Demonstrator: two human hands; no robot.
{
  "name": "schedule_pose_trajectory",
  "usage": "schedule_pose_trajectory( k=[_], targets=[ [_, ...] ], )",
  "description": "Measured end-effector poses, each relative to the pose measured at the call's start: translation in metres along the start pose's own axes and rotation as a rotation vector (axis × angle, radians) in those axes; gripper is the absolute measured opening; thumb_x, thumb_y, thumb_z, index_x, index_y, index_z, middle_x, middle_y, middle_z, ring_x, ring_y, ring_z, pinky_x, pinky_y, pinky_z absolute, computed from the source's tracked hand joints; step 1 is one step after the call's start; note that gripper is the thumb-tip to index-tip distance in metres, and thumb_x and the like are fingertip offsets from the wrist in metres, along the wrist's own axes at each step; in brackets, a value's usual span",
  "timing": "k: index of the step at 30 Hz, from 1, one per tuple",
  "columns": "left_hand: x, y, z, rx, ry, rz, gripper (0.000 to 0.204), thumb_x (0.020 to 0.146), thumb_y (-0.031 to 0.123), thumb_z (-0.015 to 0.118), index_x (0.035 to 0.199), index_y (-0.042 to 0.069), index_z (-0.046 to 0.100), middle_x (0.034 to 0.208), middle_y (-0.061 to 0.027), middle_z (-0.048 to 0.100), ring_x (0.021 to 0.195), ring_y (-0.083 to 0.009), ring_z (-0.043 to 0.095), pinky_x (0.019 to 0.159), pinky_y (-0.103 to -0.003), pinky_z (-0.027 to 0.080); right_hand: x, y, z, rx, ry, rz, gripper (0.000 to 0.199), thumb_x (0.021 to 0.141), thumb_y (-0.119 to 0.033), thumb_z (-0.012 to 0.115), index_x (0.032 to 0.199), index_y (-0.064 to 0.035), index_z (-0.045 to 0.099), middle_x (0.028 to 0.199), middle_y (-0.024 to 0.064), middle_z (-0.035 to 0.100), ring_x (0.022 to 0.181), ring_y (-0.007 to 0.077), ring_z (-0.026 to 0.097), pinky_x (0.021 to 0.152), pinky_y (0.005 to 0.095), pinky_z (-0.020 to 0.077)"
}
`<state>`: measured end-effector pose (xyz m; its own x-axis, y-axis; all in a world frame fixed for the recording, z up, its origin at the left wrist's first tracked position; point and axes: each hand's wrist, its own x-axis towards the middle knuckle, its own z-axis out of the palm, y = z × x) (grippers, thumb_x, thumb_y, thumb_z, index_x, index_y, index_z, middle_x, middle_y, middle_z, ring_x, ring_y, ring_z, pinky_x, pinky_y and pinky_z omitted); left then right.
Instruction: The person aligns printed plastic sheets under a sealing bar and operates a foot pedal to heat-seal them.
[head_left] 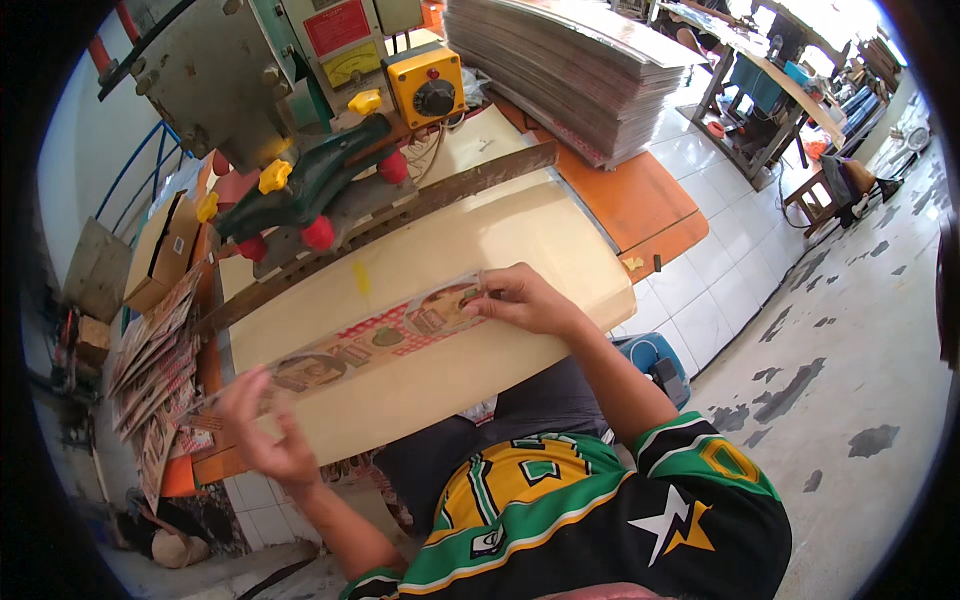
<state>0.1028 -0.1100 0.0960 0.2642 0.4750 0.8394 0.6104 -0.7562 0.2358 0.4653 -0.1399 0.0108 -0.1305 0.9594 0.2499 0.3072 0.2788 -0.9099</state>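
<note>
A long, narrow printed strip (385, 337) with food pictures and a red-and-white checked pattern lies slantwise over the cream-coloured work surface (450, 375). Its far right end is pinched between the thumb and fingers of my right hand (530, 300). Toward the lower left end is my left hand (268, 428), blurred by motion, its fingers over the strip. Whether they grip it I cannot make out. Just beyond the strip, a metal guide bar (400, 215) crosses the surface, beneath a machine head with a dark green clamp (310, 180), yellow knobs and red feet.
A yellow control box (425, 85) with a black dial sits on the machine. Behind it to the right rises a tall stack of sheets (570, 75) on the orange tabletop (650, 205). At left are piled printed strips (155, 370) and a cardboard box (160, 250). A blue bin (655, 355) stands near my right elbow.
</note>
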Motion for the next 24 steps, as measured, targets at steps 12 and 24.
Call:
schedule_pose_trajectory(
  k=[12,24],
  targets=[
    [0.065,0.092,0.087,-0.161,-0.500,0.092,0.023,0.081,0.012,0.076,0.102,0.005,0.069,0.092,-0.0080,0.065,0.088,-0.0280,0.060,0.081,-0.041,0.043,-0.004,0.004,-0.005,0.016,-0.062,-0.114,0.021,0.095,-0.019,0.070,0.106,-0.0016,0.072,0.088,0.0149,0.071,0.077,0.0235,0.065,0.074,0.0349,0.0510],
    [0.074,0.092,0.105,-0.294,-0.566,0.036,0.015,0.083,0.015,0.074,0.086,0.003,0.065,0.085,-0.0099,0.063,0.085,-0.0301,0.060,0.080,-0.041,0.043,-0.001,0.003,-0.004,0.025,-0.073,-0.183,0.018,0.095,-0.018,0.069,0.104,-0.0020,0.071,0.090,0.0157,0.071,0.081,0.0279,0.068,0.075,0.0370,0.0518]
  ],
)
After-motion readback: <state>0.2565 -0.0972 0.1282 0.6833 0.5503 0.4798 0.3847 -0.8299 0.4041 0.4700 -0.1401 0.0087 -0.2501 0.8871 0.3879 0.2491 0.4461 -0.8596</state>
